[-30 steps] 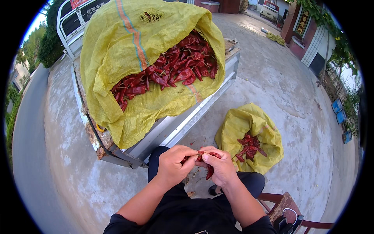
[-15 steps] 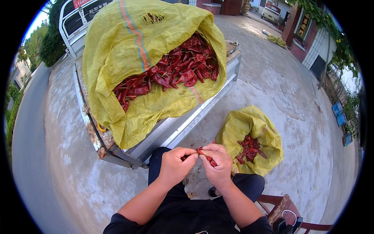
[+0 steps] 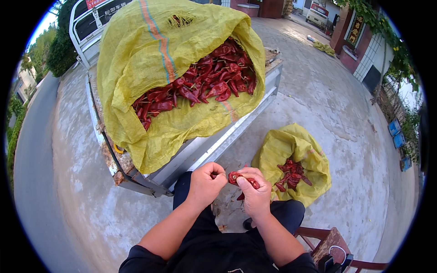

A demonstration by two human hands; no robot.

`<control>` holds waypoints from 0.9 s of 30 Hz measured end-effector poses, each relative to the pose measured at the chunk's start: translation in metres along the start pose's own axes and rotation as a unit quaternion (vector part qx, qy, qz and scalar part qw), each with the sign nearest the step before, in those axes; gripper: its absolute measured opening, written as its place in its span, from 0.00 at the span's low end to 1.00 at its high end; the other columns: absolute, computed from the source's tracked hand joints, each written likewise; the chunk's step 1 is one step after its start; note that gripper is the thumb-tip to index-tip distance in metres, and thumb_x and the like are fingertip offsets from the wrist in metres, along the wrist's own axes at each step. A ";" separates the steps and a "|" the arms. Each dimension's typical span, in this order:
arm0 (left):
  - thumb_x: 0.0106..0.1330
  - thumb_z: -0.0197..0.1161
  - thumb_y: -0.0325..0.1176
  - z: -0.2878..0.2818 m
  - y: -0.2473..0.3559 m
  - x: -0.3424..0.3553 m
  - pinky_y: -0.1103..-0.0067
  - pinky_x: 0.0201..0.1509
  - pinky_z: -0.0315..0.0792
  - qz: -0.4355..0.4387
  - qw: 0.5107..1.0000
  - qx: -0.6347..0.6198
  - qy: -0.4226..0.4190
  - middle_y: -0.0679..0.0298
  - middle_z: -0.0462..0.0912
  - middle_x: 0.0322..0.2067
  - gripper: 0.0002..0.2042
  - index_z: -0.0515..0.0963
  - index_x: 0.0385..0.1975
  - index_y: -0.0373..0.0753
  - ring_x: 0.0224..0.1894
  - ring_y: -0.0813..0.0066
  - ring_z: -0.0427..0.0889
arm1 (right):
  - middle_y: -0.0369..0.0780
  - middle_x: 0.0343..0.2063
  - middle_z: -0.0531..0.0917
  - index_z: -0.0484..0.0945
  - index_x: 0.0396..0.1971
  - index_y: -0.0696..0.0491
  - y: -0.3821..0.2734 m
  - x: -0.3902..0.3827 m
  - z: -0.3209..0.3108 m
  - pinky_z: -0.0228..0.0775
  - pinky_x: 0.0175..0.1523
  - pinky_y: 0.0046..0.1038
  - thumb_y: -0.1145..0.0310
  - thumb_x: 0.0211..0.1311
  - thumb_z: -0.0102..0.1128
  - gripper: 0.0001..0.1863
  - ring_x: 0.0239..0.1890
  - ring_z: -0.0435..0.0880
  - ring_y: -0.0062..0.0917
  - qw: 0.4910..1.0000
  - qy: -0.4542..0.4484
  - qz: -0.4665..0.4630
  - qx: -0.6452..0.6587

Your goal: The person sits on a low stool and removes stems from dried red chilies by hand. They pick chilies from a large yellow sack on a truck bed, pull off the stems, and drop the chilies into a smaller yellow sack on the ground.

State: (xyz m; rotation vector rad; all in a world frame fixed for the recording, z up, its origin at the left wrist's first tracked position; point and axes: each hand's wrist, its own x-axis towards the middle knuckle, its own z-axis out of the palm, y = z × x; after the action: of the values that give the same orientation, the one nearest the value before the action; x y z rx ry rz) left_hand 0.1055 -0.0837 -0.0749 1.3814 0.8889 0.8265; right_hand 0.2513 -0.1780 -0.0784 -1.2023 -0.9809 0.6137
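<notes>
Reference: large yellow woven-plastic sack with an orange-and-blue stripe (image 3: 132, 59), lying on a grey metal truck bed (image 3: 186, 157). Its mouth gapes toward the person and shows glossy dark-red peppers (image 3: 200, 82); this orientation likely keeps them within reach.

Right hand (image 3: 256, 193): on the near side of the large sack, thumb and fingers clamped on wrinkled red pieces of pepper (image 3: 234, 177). A rounded end faces left, presumably to leave it exposed.

Left hand (image 3: 205, 185): also nearside of the large sack, fingers curled, fingertips pinched; contents cannot be told.

Small yellow woven sack (image 3: 314, 150): right of the large sack, on concrete ground (image 3: 346, 104), spread open around more red peppers (image 3: 291, 173), probably for easy access.
</notes>
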 end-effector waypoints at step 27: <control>0.75 0.64 0.29 0.001 -0.027 0.001 0.83 0.36 0.74 0.130 0.989 -0.025 0.069 0.68 0.84 0.34 0.06 0.80 0.45 0.34 0.33 0.86 0.77 | 0.40 0.52 0.84 0.82 0.53 0.58 0.006 -0.010 -0.001 0.84 0.48 0.26 0.69 0.77 0.63 0.12 0.44 0.87 0.21 0.953 -0.021 0.224 0.201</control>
State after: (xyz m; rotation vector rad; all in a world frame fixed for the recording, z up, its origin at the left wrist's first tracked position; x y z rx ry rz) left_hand 0.1058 -0.0840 -0.1016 1.4283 0.7963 1.1469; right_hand 0.2479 -0.1856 -0.0869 -1.0467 -0.5722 1.1444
